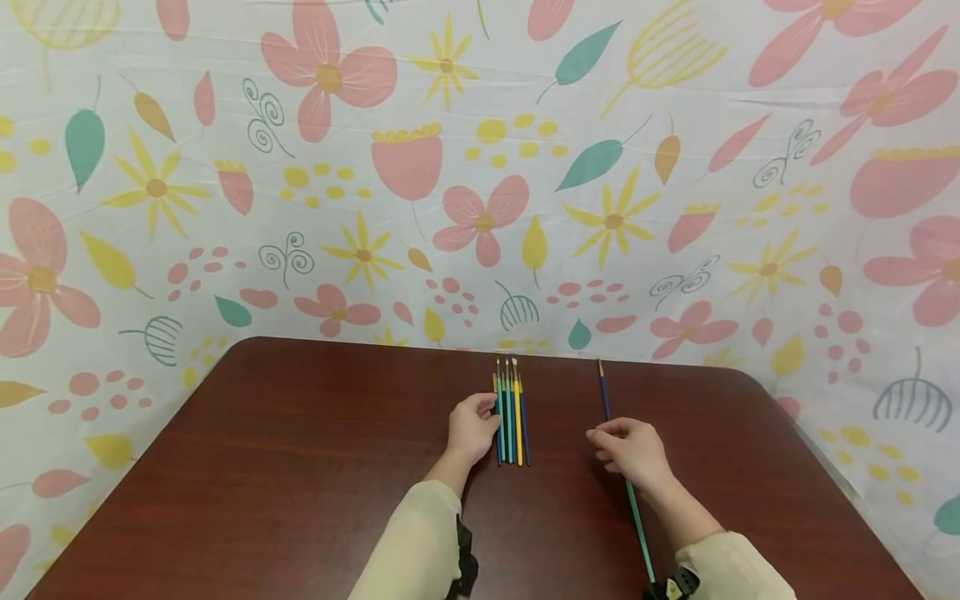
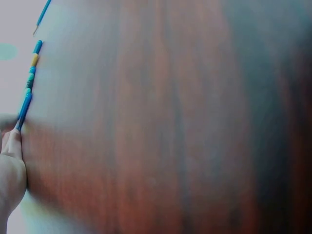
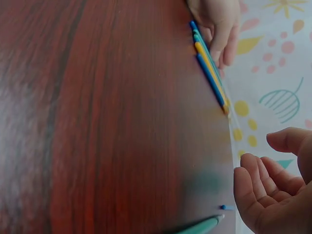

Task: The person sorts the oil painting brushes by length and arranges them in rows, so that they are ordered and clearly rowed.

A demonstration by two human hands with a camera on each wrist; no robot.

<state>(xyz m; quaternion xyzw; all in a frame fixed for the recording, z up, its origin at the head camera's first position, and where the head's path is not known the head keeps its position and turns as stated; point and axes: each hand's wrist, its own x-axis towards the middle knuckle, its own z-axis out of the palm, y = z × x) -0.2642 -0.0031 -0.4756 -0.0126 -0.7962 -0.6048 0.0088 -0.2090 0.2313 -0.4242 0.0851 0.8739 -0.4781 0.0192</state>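
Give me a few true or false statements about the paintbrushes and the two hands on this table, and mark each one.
1. The left hand touches a row of brushes. True.
2. The row of brushes stands upright in a cup. False: they lie flat on the table.
3. A single blue brush lies apart, by the right hand. True.
4. The right hand is flat, palm down. False: its fingers are curled.

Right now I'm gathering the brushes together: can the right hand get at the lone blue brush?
Probably yes: the right hand hovers right over the lone blue brush, fingers loosely curled, and nothing lies between them on the table.
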